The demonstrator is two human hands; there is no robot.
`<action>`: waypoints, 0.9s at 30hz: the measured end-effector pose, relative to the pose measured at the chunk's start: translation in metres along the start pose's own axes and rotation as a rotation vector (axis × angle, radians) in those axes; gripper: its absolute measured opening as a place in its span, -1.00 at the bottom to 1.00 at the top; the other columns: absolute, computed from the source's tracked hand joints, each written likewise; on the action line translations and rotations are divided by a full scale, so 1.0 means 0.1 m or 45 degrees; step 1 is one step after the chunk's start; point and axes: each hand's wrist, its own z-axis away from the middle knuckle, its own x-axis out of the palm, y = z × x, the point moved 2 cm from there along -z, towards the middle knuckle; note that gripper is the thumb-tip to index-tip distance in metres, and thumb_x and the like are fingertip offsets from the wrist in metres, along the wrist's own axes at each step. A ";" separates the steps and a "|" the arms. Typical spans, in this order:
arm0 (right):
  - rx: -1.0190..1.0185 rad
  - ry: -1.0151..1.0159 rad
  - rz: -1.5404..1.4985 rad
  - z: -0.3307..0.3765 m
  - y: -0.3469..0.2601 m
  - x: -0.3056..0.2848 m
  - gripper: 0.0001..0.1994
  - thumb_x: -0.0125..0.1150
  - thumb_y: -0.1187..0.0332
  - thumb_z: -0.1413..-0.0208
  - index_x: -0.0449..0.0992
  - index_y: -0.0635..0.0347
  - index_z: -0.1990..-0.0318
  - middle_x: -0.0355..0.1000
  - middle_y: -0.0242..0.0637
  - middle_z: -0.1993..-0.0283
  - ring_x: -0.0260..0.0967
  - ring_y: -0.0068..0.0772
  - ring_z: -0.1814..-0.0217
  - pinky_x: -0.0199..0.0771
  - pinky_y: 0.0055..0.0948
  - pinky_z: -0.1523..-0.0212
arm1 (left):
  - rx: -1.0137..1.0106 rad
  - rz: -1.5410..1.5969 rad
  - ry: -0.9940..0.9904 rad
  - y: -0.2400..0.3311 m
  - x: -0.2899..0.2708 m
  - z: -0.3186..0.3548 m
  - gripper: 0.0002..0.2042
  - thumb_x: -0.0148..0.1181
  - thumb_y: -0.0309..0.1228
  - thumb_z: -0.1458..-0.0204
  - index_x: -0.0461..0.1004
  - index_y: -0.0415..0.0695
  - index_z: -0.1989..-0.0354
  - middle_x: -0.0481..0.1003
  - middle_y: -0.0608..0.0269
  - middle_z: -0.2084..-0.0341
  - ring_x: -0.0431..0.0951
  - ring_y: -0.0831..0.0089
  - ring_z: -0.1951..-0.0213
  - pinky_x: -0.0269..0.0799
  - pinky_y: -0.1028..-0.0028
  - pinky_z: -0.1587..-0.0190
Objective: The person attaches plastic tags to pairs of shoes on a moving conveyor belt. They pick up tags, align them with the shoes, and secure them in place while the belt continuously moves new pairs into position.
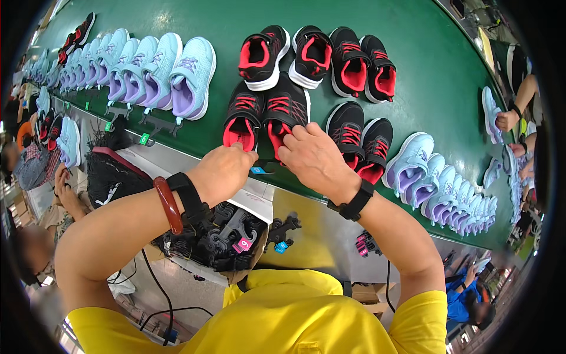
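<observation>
My left hand (223,172) is closed at the heel of a black sneaker (244,101) with red lining and laces, its fingertips at the heel opening. Beside it, my right hand (318,159) grips the heel of the matching sneaker (289,97). Both shoes lie toes away from me at the near side of the green table (230,17). Between my hands, a dark shoe hanger with a blue tag (257,170) shows in part at the edge; my fingers hide how it meets the shoes. Another black pair (348,121) lies just right of my right hand.
More black sneakers (265,50) lie farther back. Rows of light blue sneakers (194,68) line the left and right (413,150). Below my left wrist, a box holds black hangers (227,239); loose hangers (283,227) lie beside it. Another person's hand (507,120) holds a blue shoe at far right.
</observation>
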 end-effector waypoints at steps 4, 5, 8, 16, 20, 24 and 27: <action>0.024 -0.004 0.016 0.02 -0.01 0.06 -0.91 0.16 0.28 0.01 0.56 -0.01 0.44 0.36 -0.45 0.38 0.28 -0.43 0.16 0.20 -0.42 0.07 | 0.046 0.059 0.130 0.11 -0.14 0.07 -0.78 0.01 -0.56 0.00 0.46 -0.25 0.17 0.50 -0.15 0.40 0.58 -0.05 0.35 0.53 0.13 0.24; 0.018 0.045 0.027 0.06 0.00 0.12 -0.90 0.20 0.27 0.02 0.57 0.00 0.47 0.36 -0.46 0.39 0.27 -0.42 0.16 0.20 -0.41 0.08 | 0.088 0.094 0.186 0.14 -0.18 0.08 -0.79 0.01 -0.56 0.01 0.45 -0.24 0.17 0.49 -0.15 0.41 0.58 -0.06 0.36 0.53 0.12 0.26; 0.062 0.027 -0.026 0.10 -0.05 0.21 -0.88 0.21 0.25 0.03 0.61 -0.01 0.49 0.38 -0.48 0.37 0.27 -0.41 0.13 0.20 -0.40 0.04 | -0.013 -0.039 0.163 0.13 -0.19 0.02 -0.80 0.04 -0.58 0.03 0.40 -0.23 0.19 0.48 -0.19 0.40 0.57 -0.10 0.41 0.52 0.08 0.30; 0.143 0.095 -0.099 0.21 0.13 -0.02 -0.87 0.36 0.24 0.15 0.57 0.00 0.43 0.40 -0.43 0.39 0.31 -0.38 0.16 0.21 -0.35 -0.01 | -0.025 -0.071 0.034 0.10 -0.05 0.12 -0.85 0.01 -0.58 0.02 0.44 -0.29 0.27 0.49 -0.23 0.41 0.57 -0.11 0.39 0.52 0.09 0.26; 0.123 0.080 -0.073 0.14 0.07 -0.01 -0.78 0.44 0.19 0.23 0.53 0.02 0.46 0.37 -0.43 0.39 0.29 -0.38 0.17 0.21 -0.29 -0.03 | -0.036 -0.058 0.048 0.16 -0.05 0.09 -0.84 0.00 -0.58 0.02 0.44 -0.32 0.27 0.49 -0.24 0.42 0.57 -0.10 0.37 0.52 0.10 0.25; 0.113 0.057 -0.071 0.13 0.08 -0.09 -0.92 0.34 0.29 0.14 0.61 -0.01 0.45 0.40 -0.45 0.42 0.30 -0.41 0.17 0.19 -0.37 -0.03 | -0.065 -0.059 0.083 0.13 -0.03 0.11 -0.84 0.00 -0.57 0.02 0.44 -0.32 0.26 0.49 -0.24 0.41 0.57 -0.09 0.36 0.52 0.11 0.25; 0.083 0.067 -0.067 0.14 0.09 -0.07 -0.93 0.33 0.30 0.14 0.61 -0.02 0.46 0.40 -0.46 0.43 0.30 -0.42 0.17 0.19 -0.37 -0.03 | -0.096 -0.052 0.078 0.16 -0.01 0.10 -0.83 0.00 -0.57 0.02 0.44 -0.32 0.26 0.49 -0.24 0.40 0.57 -0.11 0.36 0.52 0.11 0.24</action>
